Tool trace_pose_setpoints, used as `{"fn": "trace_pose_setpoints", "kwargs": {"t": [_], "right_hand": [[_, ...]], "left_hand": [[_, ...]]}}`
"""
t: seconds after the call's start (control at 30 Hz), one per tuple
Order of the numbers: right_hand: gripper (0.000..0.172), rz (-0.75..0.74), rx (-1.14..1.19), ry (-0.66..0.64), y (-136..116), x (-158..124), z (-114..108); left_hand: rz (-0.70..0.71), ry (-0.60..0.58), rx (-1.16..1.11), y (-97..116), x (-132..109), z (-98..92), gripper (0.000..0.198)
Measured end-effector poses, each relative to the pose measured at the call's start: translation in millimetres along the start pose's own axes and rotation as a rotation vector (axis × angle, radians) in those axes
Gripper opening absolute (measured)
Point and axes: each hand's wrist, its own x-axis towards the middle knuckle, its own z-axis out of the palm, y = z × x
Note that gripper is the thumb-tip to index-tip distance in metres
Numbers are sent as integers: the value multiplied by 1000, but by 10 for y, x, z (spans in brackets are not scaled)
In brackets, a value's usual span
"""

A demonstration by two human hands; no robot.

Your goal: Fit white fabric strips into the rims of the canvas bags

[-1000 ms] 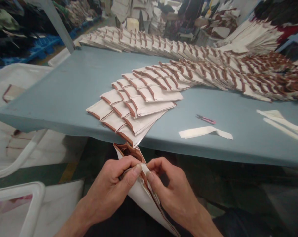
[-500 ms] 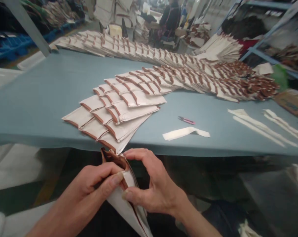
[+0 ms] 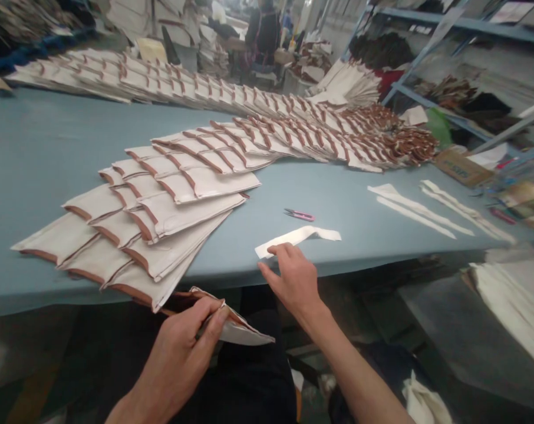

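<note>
My left hand (image 3: 178, 347) pinches the edge of a cream fabric pouch (image 3: 244, 334) with a brown lining, held below the table's front edge. Part of the pouch is hidden behind the fingers. Over the front edge of the table, my right hand (image 3: 296, 285) has its thumb and index finger apart. Its fingertips are at the near side of a white fabric strip (image 3: 309, 231); whether they touch it I cannot tell. Just beyond the strip lie thread snips (image 3: 300, 215) with pink handles.
Overlapping rows of similar cream pieces (image 3: 185, 218) with brown edges cover the left and back of the blue-green table (image 3: 231, 268). More white strips (image 3: 419, 212) and a cardboard box (image 3: 461, 168) lie at right. Blue shelving (image 3: 452, 112) stands behind; a person (image 3: 262, 35) is farther back.
My right hand has let go of the pouch and moved right and up to the white strip. The left hand keeps the pouch, now turned more sideways. The view has swung right.
</note>
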Motion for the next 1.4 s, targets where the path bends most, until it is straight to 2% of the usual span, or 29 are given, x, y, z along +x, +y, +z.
{"fn": "trace_pose_setpoints", "kwargs": {"t": [0.13, 0.23, 0.37, 0.5, 0.6, 0.63, 0.7, 0.8, 0.87, 0.93, 1.13, 1.23, 1.33, 1.4], "right_hand": [[14, -10, -68, -126, 6, 253, 19], [14, -15, -65, -193, 8, 336, 28], [21, 30, 3, -239, 17, 378, 12], [22, 94, 175, -289, 98, 382, -34], [25, 145, 315, -324, 171, 347, -52], [26, 160, 351, -329, 186, 333, -52], [27, 184, 406, -332, 199, 311, -44], [27, 210, 452, -326, 185, 302, -31], [27, 225, 465, -319, 173, 306, -31], [27, 239, 479, -319, 172, 307, -41], [24, 330, 802, -335, 178, 269, -66], [25, 325, 872, -310, 135, 246, -42], [25, 309, 843, -275, 81, 229, 0], [25, 313, 796, -283, 54, 224, 24]], "left_hand": [[-41, -89, -38, 60, -21, 278, 35], [-74, -83, -47, 84, 23, 383, 34], [-64, -5, 0, 80, 238, 360, 31], [-56, 7, 18, 85, 434, 320, 26], [-59, 34, 39, 115, 522, 342, 18], [-40, 34, 62, 124, 552, 358, 20], [14, -12, 127, 132, 621, 400, 32], [75, -157, 233, 105, 740, 468, 44], [56, -224, 307, 70, 807, 504, 47], [3, -241, 347, 39, 851, 524, 45], [-118, -99, 187, 39, 876, 517, 37], [-164, -14, 184, 63, 841, 524, 33], [-58, 79, 241, 44, 768, 541, 33], [33, 60, 328, 4, 733, 543, 38]]}}
